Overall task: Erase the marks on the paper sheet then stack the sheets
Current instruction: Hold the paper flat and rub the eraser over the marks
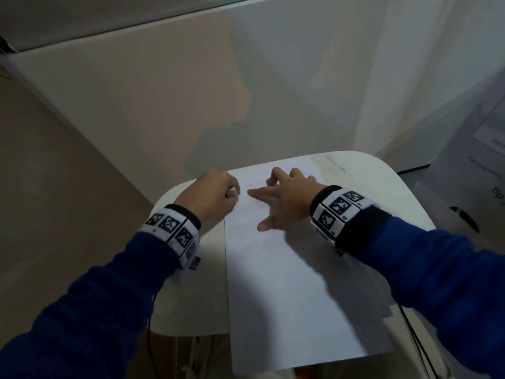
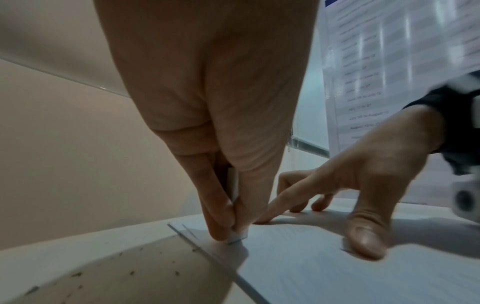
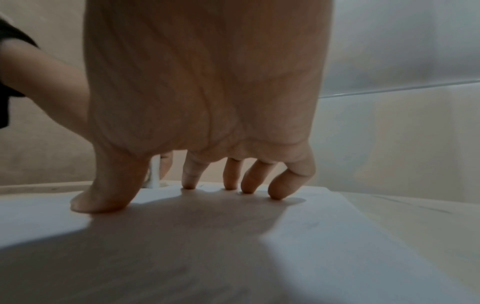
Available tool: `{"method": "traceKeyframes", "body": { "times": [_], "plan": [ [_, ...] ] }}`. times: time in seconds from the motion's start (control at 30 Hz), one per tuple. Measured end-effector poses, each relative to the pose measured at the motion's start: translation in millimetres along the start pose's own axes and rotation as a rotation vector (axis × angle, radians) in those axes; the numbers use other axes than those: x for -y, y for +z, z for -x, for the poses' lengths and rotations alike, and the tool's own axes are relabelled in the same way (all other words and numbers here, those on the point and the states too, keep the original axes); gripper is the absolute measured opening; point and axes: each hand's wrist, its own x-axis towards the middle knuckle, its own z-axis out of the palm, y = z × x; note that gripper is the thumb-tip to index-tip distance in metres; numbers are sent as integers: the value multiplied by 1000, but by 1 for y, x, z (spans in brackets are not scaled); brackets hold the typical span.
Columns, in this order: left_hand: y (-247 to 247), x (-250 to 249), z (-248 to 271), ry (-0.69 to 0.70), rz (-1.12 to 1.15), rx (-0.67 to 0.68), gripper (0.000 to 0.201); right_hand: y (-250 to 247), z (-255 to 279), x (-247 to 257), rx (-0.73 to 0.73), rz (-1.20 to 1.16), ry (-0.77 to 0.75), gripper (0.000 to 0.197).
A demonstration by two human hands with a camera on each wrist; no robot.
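A white paper sheet (image 1: 287,283) lies lengthwise on a small white table (image 1: 191,296), with another sheet's edge showing under it at the right (image 1: 382,305). My left hand (image 1: 216,195) pinches a small white eraser (image 1: 232,193) and presses its tip on the sheet's far left edge. In the left wrist view the eraser (image 2: 233,185) sits between thumb and fingers, its tip (image 2: 237,238) on the paper (image 2: 337,267). My right hand (image 1: 284,198) is spread with fingertips and thumb pressing the sheet down. Faint small marks (image 1: 250,184) show near the eraser. The right hand's fingertips (image 3: 231,185) rest on the paper (image 3: 233,257).
The table stands against a pale wall (image 1: 164,105). Eraser crumbs (image 2: 130,271) dot the table left of the sheet. A printed sheet in a clear sleeve (image 1: 489,149) hangs at the right. Black cables (image 1: 415,337) run down beside the table.
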Motion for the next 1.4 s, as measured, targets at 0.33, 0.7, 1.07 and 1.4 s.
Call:
{"method": "traceKeyframes", "body": {
  "times": [0.33, 0.7, 1.07, 1.4],
  "plan": [
    [2, 0, 22, 11, 19, 17, 19, 1, 1, -1, -8, -12, -4, 87],
    [1, 5, 17, -5, 1, 5, 17, 1, 1, 0, -5, -11, 3, 88],
    [-4, -3, 6, -29, -2, 18, 21, 2, 1, 1, -9, -15, 2, 86],
    [1, -6, 27, 10, -19, 22, 21, 4, 1, 0, -18, -29, 8, 85]
  ]
}}
